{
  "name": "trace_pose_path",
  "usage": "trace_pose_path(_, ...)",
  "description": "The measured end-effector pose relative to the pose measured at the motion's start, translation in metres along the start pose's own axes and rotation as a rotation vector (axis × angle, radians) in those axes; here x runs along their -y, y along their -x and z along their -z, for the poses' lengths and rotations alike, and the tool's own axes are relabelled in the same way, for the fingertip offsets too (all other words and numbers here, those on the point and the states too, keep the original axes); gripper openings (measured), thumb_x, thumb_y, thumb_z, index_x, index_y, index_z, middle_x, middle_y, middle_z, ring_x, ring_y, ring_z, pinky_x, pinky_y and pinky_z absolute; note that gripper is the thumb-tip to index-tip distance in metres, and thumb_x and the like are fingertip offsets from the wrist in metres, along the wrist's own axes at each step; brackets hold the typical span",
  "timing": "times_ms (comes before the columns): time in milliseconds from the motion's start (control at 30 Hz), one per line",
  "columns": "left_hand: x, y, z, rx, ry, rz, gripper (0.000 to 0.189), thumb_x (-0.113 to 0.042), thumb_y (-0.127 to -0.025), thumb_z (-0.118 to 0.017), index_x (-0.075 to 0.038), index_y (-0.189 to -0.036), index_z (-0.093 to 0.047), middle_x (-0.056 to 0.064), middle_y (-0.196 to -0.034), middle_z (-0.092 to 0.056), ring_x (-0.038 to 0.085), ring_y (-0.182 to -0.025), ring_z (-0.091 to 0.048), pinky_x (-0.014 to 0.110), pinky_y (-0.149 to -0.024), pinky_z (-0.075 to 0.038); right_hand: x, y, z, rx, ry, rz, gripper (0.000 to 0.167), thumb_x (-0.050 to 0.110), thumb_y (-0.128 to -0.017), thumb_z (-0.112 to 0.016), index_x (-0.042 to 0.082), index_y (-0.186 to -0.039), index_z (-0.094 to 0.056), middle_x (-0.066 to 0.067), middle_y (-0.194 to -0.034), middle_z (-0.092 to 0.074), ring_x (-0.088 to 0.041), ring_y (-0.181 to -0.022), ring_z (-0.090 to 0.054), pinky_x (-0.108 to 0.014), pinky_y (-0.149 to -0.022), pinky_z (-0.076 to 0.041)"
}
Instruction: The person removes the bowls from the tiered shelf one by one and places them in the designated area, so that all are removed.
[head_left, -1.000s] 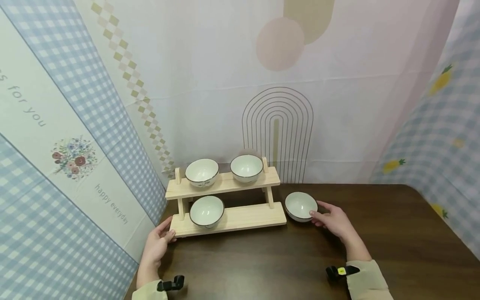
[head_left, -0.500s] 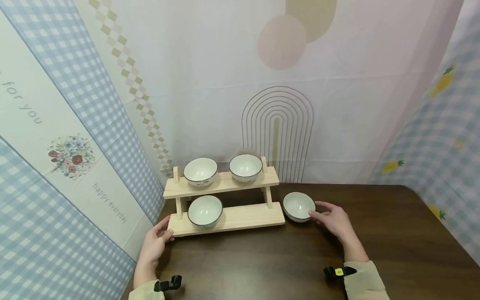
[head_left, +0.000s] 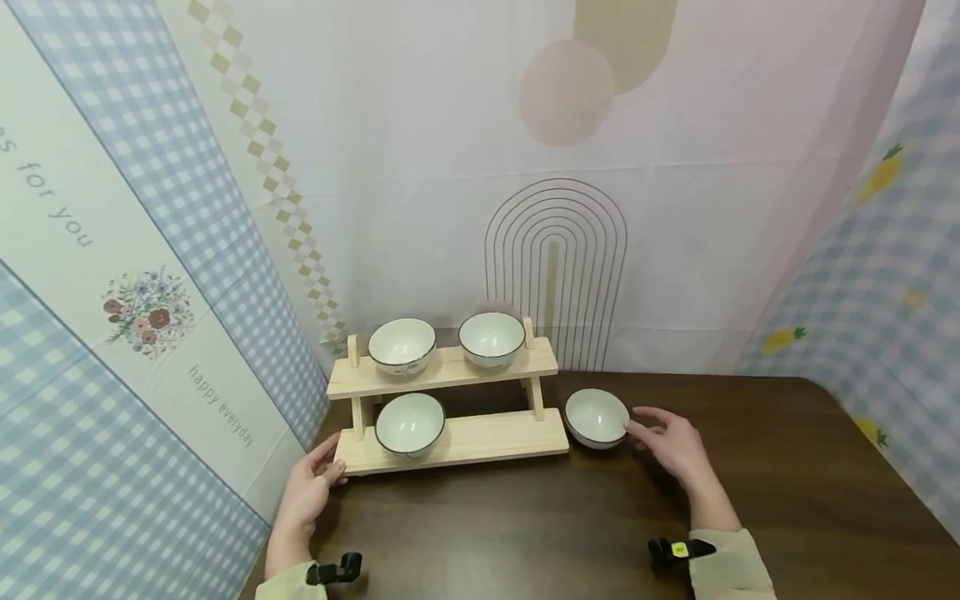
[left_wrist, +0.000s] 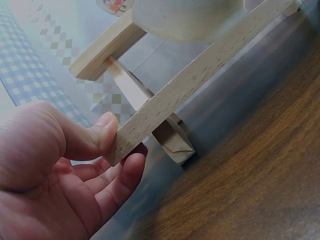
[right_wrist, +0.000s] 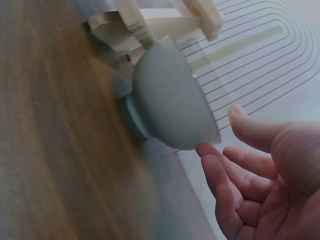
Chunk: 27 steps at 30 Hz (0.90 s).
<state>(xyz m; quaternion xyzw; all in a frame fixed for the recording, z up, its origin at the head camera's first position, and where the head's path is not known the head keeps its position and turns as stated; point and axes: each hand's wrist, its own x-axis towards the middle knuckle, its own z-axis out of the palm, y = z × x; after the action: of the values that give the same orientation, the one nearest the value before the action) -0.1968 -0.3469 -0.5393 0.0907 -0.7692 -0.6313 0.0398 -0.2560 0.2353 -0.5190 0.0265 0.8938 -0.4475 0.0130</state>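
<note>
My left hand [head_left: 309,487] pinches the left end of a two-tier wooden rack [head_left: 502,437], thumb on top and fingers beneath the lower board [left_wrist: 170,95]. White bowls with dark rims stand on it: an upper-left bowl [head_left: 402,346], an upper-right bowl [head_left: 492,338] and a lower-left bowl [head_left: 410,424]. A fourth bowl [head_left: 597,417] stands upright on the table beside the rack's right end. My right hand [head_left: 670,443] is at that bowl's right side. In the right wrist view its fingertips are right at the rim, with the thumb raised apart from the bowl.
The dark wooden table [head_left: 487,533] extends in front of the rack and to the right. A patterned white cloth [head_left: 420,208] hangs close behind the rack. Blue checked cloths hang at the left [head_left: 217,175] and right [head_left: 900,333].
My right thumb has come off the fourth bowl's rim and the hand has eased slightly right. The left hand keeps its hold on the rack. The head view has shifted a little.
</note>
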Motion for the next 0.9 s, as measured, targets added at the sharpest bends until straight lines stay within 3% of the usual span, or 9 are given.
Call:
trace_pose_path(267,0.003,0.002,0.0,0.003,-0.022,0.016,0.057,0.006,-0.107,-0.055,0.008,-0.161,-0.038,0.032,-0.161,-0.041,0.003,-0.097,-0.062,0.024,-0.081,-0.059,0.011,0.008,0.006,-0.028,-0.036,0.033,0.054,0.035,-0.106,-0.071,-0.002,-0.145,-0.062,-0.015,-0.108,-0.08,-0.033,-0.098,-0.077,-0.032,-0.076,-0.058)
trace_pose_path(400,0.003,0.0,0.001,0.004,-0.013,0.008,0.058,0.006,-0.107,-0.056,0.008,-0.162,-0.037,0.032,-0.161,-0.041,0.003,-0.098,-0.061,0.024,-0.081,-0.059,0.023,0.009,0.0,-0.015,-0.021,0.08,0.05,0.034,-0.104,-0.073,0.002,-0.142,-0.066,-0.011,-0.104,-0.081,-0.028,-0.094,-0.076,-0.034,-0.077,-0.057)
trace_pose_path(633,0.006,-0.004,0.003,0.007,-0.014,0.022,0.059,0.006,-0.107,-0.056,0.008,-0.162,-0.036,0.032,-0.161,-0.041,0.0,-0.097,-0.06,0.022,-0.081,-0.058,0.05,0.014,-0.035,0.051,-0.008,0.199,0.04,0.027,-0.1,-0.079,0.005,-0.132,-0.073,-0.005,-0.092,-0.08,-0.016,-0.083,-0.071,-0.035,-0.075,-0.054)
trace_pose_path(900,0.004,-0.003,0.004,0.016,-0.009,0.025,0.059,0.005,-0.107,-0.056,0.006,-0.163,-0.036,0.032,-0.162,-0.04,0.002,-0.098,-0.061,0.022,-0.082,-0.059,0.08,0.025,-0.082,0.2,-0.107,0.299,0.036,0.021,-0.096,-0.083,0.003,-0.126,-0.075,-0.003,-0.089,-0.079,-0.02,-0.078,-0.072,-0.033,-0.066,-0.055)
